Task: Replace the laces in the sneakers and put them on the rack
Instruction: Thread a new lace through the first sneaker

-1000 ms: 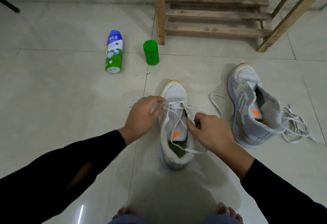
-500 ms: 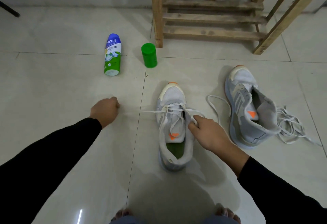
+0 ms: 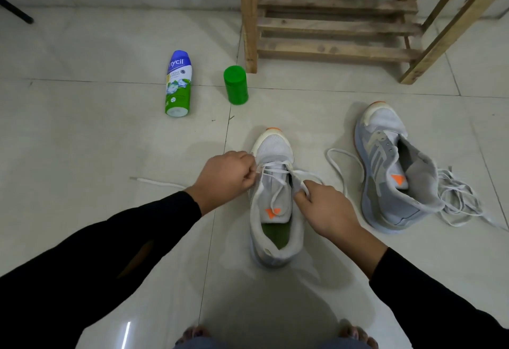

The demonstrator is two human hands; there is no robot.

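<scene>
While the near sneaker [image 3: 275, 205] stands upright on the floor [image 3: 82, 156], the left hand [image 3: 224, 179] pinches its white lace [image 3: 278, 180] closed-fisted, the right hand [image 3: 323, 207] pinches the other end; the second sneaker [image 3: 391, 167] leans nearby, below the wooden rack [image 3: 336, 29].

Bare pale floor tiles [image 3: 82, 142] lie open to the left of the grey-and-white sneaker with the green insole [image 3: 275, 211], crossed only by a white lace end [image 3: 157, 182]. Ahead on the left, a blue-and-green bottle lying on its side [image 3: 178, 84] and an upright green cylindrical cap [image 3: 235, 85] stand near each other with a gap between. The slatted wooden rack [image 3: 336, 29] blocks the far side. To the right, a second grey sneaker [image 3: 391, 167] and a tangle of white laces [image 3: 460, 200] crowd the floor.
</scene>
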